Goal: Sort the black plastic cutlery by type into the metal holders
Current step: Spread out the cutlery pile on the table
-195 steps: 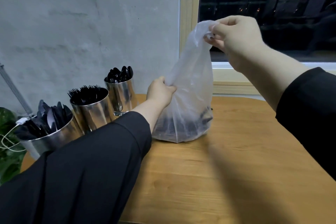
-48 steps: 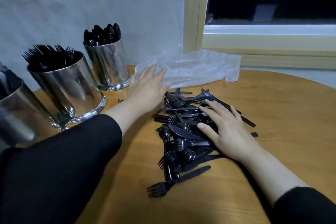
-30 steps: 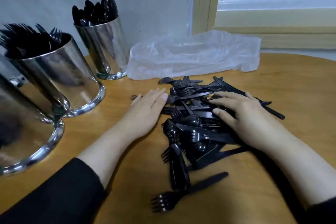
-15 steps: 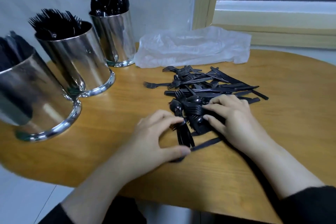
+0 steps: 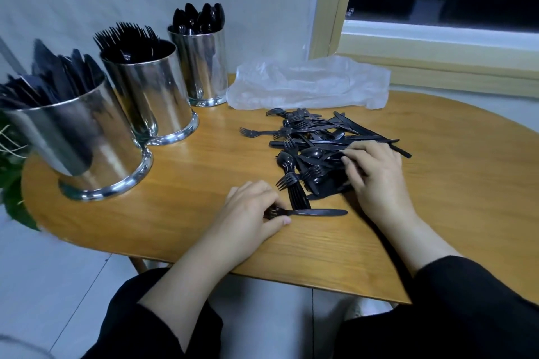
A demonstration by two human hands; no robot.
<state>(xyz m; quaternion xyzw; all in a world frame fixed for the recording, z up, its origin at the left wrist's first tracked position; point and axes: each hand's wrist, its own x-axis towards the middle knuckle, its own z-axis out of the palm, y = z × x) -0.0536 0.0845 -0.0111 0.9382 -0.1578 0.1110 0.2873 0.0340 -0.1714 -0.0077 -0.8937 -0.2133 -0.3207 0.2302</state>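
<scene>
A pile of black plastic cutlery (image 5: 315,146) lies on the wooden table (image 5: 186,183). My left hand (image 5: 250,213) pinches the tine end of a black fork (image 5: 318,212) lying flat in front of the pile. My right hand (image 5: 376,175) rests on the pile's right side with its fingers curled over some pieces. Three metal holders stand at the left: the nearest (image 5: 84,148) holds knives, the middle one (image 5: 151,99) forks, the far one (image 5: 204,67) spoons.
A crumpled clear plastic bag (image 5: 309,84) lies behind the pile against the wall. A wooden window frame (image 5: 437,67) runs along the back right. Green plant leaves (image 5: 11,183) show past the table's left edge. The table's front edge is close to my lap.
The bag was emptied and laid behind the pile. My left hand has taken hold of a fork at the pile's front; my right hand slid along the pile.
</scene>
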